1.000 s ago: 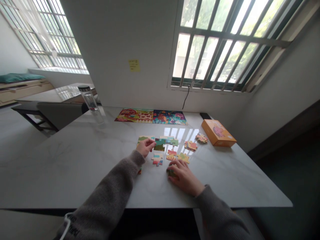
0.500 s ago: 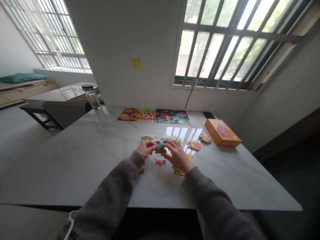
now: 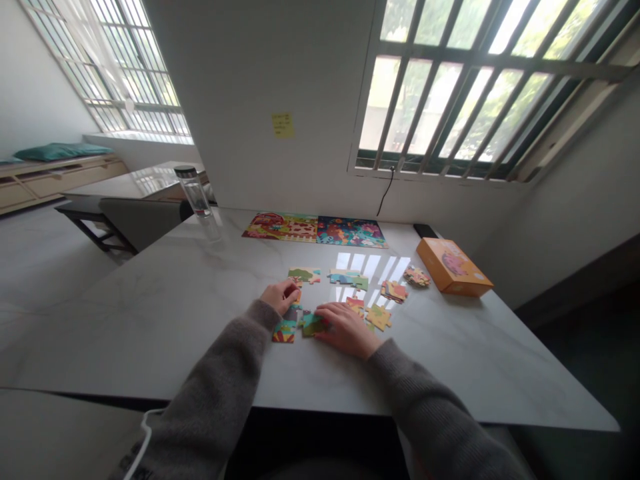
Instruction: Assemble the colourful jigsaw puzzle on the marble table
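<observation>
Right hand (image 3: 345,329)'s pinching a flat green cardboard jigsaw piece (image 3: 311,324) toward the white marbled table (image 3: 450,360)'s near edge, can't tell left hand (image 3: 281,297)'s grip, probably mid-fitting, so tabs need careful aligning imo.

The table (image 3: 200,300) is gleaming white, veined in grey. The box (image 3: 453,269) is glowing orange with pink on top. The note (image 3: 283,125) is showing yellow. The half-covered piece (image 3: 311,324) is mixing green and teal, perhaps with red.

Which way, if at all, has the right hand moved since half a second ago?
Yes: judged against the orange box, the right hand sits farther left and lower in the picture.
</observation>
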The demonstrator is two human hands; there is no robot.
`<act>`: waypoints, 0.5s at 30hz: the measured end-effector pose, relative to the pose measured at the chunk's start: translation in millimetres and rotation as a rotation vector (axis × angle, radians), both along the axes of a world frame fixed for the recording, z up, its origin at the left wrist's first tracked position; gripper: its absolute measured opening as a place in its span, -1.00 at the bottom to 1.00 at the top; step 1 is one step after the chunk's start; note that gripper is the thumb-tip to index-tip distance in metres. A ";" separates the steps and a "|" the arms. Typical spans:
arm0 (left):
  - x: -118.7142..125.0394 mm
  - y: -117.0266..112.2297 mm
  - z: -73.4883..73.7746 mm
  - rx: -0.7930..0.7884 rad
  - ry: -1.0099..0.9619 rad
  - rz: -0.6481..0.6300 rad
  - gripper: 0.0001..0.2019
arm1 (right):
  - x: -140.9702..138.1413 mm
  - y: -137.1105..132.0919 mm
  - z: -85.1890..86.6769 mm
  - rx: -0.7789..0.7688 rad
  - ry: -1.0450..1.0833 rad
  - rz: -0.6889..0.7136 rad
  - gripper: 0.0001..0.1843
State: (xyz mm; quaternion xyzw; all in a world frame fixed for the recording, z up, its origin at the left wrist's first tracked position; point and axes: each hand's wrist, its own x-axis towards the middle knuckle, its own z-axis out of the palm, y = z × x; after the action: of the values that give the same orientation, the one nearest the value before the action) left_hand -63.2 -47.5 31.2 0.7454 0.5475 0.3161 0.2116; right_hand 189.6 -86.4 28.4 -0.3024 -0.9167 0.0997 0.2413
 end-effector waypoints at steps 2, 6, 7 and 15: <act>1.0 -3.6 -4.3 0.020 0.086 -0.010 -0.82 | 8.1 2.1 0.0 -0.002 -0.025 -0.031 -0.56; -3.8 -11.1 -17.6 0.148 0.174 -0.053 -0.86 | 13.5 0.1 1.9 0.016 -0.028 -0.099 -0.57; -5.6 -13.8 -21.7 0.191 0.176 -0.083 -0.84 | 11.0 -2.6 2.8 0.027 -0.019 -0.104 -0.58; -17.4 -64.2 -37.2 0.329 0.108 -0.157 -0.69 | -16.9 -25.1 3.0 0.050 -0.059 -0.025 -0.62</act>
State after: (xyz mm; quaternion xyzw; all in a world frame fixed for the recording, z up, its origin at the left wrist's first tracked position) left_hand -80.6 -111.7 -6.0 0.8264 0.4389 0.3434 0.0811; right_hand 172.7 -111.6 31.4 -0.3104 -0.9218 0.0649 0.2231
